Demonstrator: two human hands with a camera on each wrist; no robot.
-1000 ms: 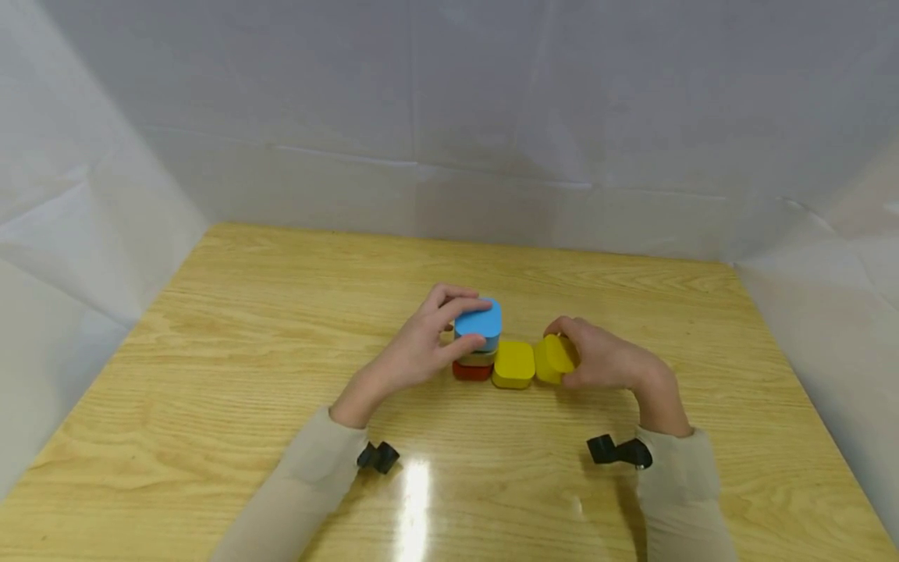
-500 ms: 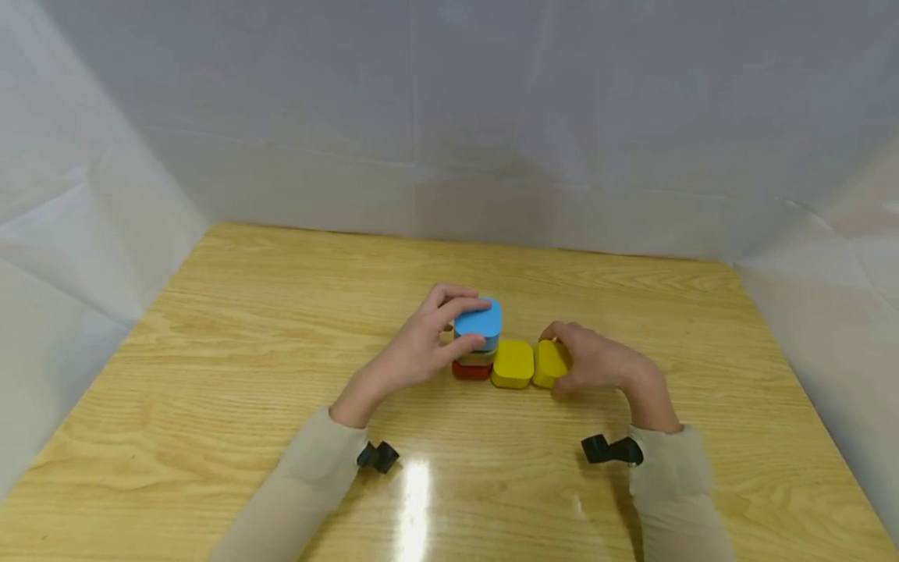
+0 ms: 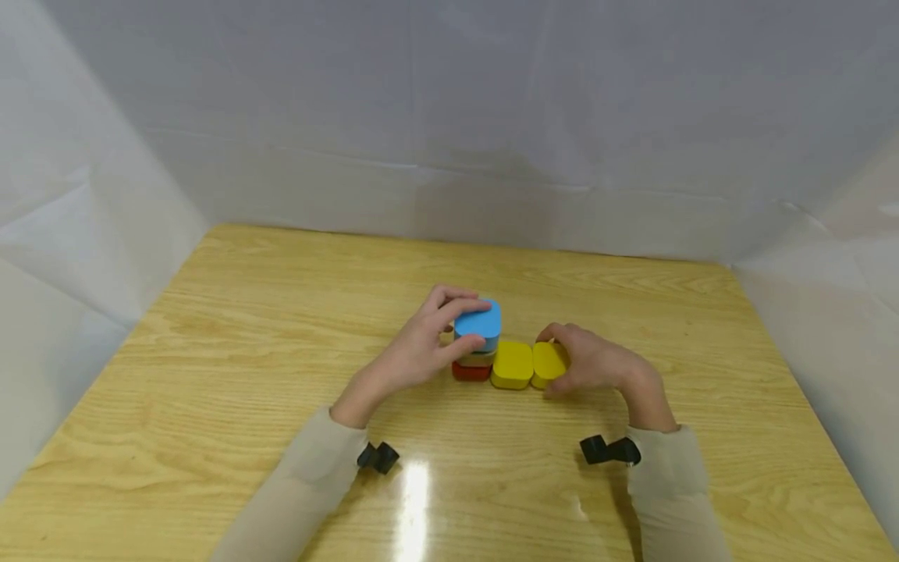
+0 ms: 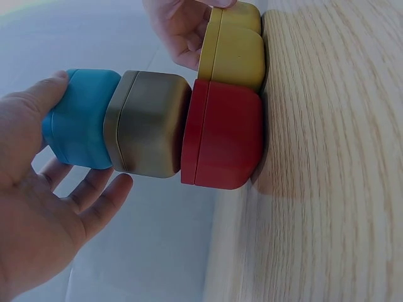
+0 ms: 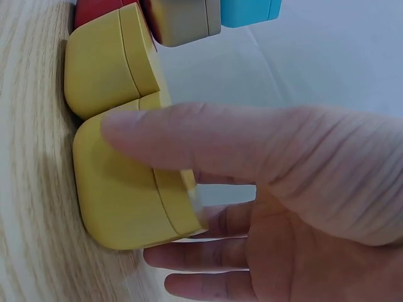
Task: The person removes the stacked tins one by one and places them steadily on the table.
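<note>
A stack stands mid-table: a blue block [image 3: 481, 318] on a grey-tan block [image 3: 477, 358] on a red block [image 3: 469, 371]. My left hand [image 3: 460, 321] grips the blue block, thumb on its near side and fingers round the far side. In the left wrist view the blue block [image 4: 79, 119], grey-tan block [image 4: 148, 123] and red block [image 4: 223, 135] line up. A yellow block [image 3: 513, 364] lies flat against the red one. My right hand [image 3: 562, 363] holds a second yellow block [image 3: 546, 362] flat on the table, touching the first; its thumb [image 5: 208, 141] lies across that block [image 5: 126, 195].
The wooden table [image 3: 246, 328] is walled by white sheeting [image 3: 449, 117] at the back and both sides. Black wrist-camera mounts [image 3: 378, 457] [image 3: 609, 450] sit by my sleeves. A light glare [image 3: 414, 492] marks the near tabletop.
My right hand brought the tilted second yellow block down and left, so it now lies flat against the first yellow block. The left hand and the stack stayed put.
</note>
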